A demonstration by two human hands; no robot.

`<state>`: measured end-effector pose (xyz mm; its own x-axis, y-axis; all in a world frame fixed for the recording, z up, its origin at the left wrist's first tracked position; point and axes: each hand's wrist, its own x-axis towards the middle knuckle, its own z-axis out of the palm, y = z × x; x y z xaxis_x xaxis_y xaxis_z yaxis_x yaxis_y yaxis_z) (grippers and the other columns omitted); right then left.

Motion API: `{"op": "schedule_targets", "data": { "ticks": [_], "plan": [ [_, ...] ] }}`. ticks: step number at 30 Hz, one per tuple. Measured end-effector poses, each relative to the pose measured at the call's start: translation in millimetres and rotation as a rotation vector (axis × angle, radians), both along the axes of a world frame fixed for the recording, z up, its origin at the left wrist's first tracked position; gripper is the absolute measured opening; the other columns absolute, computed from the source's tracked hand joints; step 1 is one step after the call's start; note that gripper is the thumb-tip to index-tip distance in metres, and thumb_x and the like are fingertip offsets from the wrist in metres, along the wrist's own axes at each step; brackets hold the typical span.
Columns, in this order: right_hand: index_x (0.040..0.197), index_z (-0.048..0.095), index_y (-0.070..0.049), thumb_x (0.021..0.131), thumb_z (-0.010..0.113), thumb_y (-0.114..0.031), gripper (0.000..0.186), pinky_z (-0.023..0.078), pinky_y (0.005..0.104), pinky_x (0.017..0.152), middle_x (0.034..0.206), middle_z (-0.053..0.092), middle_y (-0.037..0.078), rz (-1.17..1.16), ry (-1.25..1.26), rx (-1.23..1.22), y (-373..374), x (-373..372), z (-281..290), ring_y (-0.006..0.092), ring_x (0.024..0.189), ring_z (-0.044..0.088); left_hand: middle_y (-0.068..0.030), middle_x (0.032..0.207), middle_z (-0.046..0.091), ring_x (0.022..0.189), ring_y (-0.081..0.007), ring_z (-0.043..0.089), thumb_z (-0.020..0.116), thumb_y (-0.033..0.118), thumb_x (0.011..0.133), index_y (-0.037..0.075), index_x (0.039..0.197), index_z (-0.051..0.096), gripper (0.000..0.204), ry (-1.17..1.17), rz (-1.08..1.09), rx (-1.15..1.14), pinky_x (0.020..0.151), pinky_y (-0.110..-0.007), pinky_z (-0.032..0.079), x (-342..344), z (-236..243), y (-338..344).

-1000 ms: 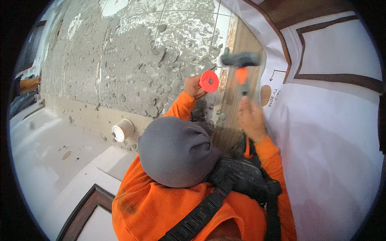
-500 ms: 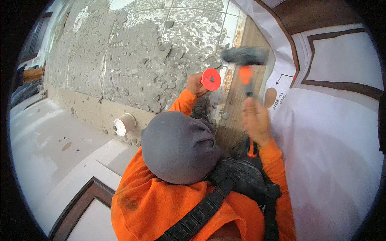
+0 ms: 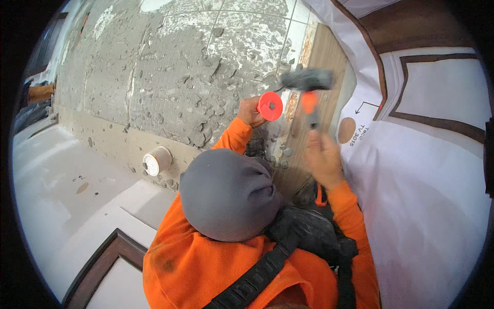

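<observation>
My left hand is wrapped round a chisel with a round red hand guard, its grey striking end in the middle. The guard hides most of the shank and the fingers. My right hand grips a club hammer by its orange and grey handle. The dark hammer head, smeared by motion, hangs above and to the right of the guard, apart from the striking end. Around the chisel lies a broken grey mortar surface with loose chips.
A white cylindrical tub lies left of my arm. Wood-look planking runs beside the mortar. White printed sheeting covers the right side. Bare tiles show at the far side. A rounded grey cloth shape blocks the lower middle.
My right hand and the hammer have shifted slightly left, bringing the hammer head nearer the chisel. My left hand keeps its hold on the chisel with hardly any movement.
</observation>
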<state>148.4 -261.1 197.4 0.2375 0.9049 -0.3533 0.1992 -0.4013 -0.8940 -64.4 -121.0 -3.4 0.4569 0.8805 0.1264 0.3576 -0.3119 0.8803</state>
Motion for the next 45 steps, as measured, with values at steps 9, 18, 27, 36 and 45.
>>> {"op": "schedule_targets", "data": {
  "ticks": [9, 18, 27, 36, 45],
  "plan": [
    [0.08, 0.056, -0.007, 0.105, 0.05, -0.039, 0.041, 0.043, 0.034, 0.049, 0.063, 0.054, 0.004, 0.018, -0.306, 0.328, -37, -13, -64, 0.0176, 0.055, 0.056, -0.0117, 0.087, 0.073, 0.076, -0.0273, 0.072, 0.078, 0.026, 0.079, 0.012, 0.102, 0.074, 0.027, 0.016, -0.086, 0.034, 0.07, -0.034, 0.056, 8, 26, 1],
    [0.084, 0.055, -0.007, 0.107, 0.044, -0.042, 0.043, 0.037, 0.0339, 0.047, 0.061, 0.047, 0.002, -0.214, 0.209, 0.249, -7, 31, 18, 0.0166, 0.056, 0.051, -0.0096, 0.09, 0.074, 0.079, -0.0238, 0.073, 0.079, 0.03, 0.079, 0.012, 0.103, 0.075, 0.029, 0.014, -0.031, 0.022, 0.073, -0.035, 0.057, -2, 30, 2],
    [0.089, 0.058, -0.007, 0.106, 0.045, -0.042, 0.04, 0.041, 0.035, 0.045, 0.06, 0.05, 0.006, 0.135, -0.177, -0.053, -41, -17, -84, 0.0193, 0.058, 0.059, -0.0137, 0.086, 0.072, 0.08, -0.0343, 0.07, 0.075, 0.033, 0.079, 0.013, 0.095, 0.073, 0.026, 0.251, -0.137, -0.042, 0.07, -0.039, 0.056, -24, -2, -18],
    [0.087, 0.046, -0.01, 0.104, 0.041, -0.056, 0.049, 0.038, 0.0253, 0.041, 0.056, 0.042, 0.0, -0.461, 0.314, 0.322, 6, 41, 46, 0.0087, 0.043, 0.04, -0.0137, 0.08, 0.066, 0.075, -0.0359, 0.067, 0.077, 0.035, 0.075, 0.011, 0.089, 0.068, 0.029, 0.068, -0.026, 0.005, 0.067, -0.042, 0.054, -29, 19, -1],
    [0.092, 0.047, -0.008, 0.104, 0.045, -0.053, 0.047, 0.037, 0.0261, 0.04, 0.056, 0.043, 0.002, -0.548, 0.355, 0.129, -4, 47, 30, 0.0101, 0.041, 0.039, -0.0105, 0.076, 0.058, 0.075, -0.0345, 0.063, 0.076, 0.029, 0.072, 0.01, 0.084, 0.059, 0.028, 0.119, -0.368, 0.214, 0.063, -0.046, 0.051, -6, 58, 9]
  ]
}}
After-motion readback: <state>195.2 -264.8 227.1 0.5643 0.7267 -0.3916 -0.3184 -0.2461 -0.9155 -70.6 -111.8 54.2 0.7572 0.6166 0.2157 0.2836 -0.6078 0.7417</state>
